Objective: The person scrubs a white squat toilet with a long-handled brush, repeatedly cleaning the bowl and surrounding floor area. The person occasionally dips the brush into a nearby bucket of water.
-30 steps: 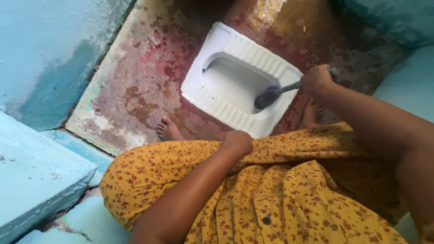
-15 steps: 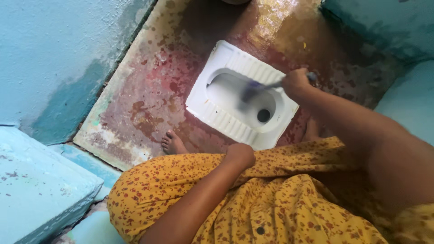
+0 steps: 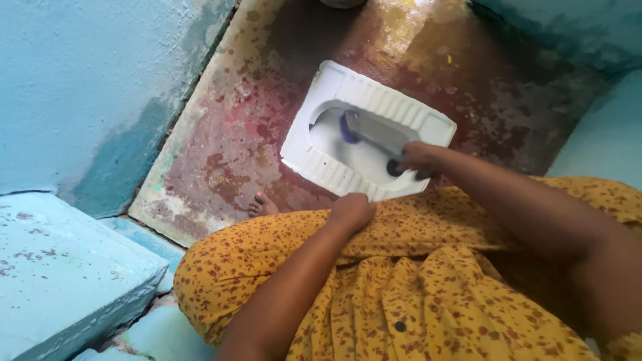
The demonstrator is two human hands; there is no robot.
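Right hand (image 3: 416,158) is gripping the brush (image 3: 364,130) fully closed, head reaching 10 o'clock inside the squat pan (image 3: 428,120); left hand (image 3: 352,208) is resting fisted on knee (empty). Risk: wet floor (image 3: 227,147), bare foot (image 3: 264,205) slipping.

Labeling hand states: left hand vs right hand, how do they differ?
The right hand grips a brush over the white squat pan; the left hand holds nothing. The right hand reaches out over the pan; the left hand rests as a fist on the yellow dress. Both are bare.
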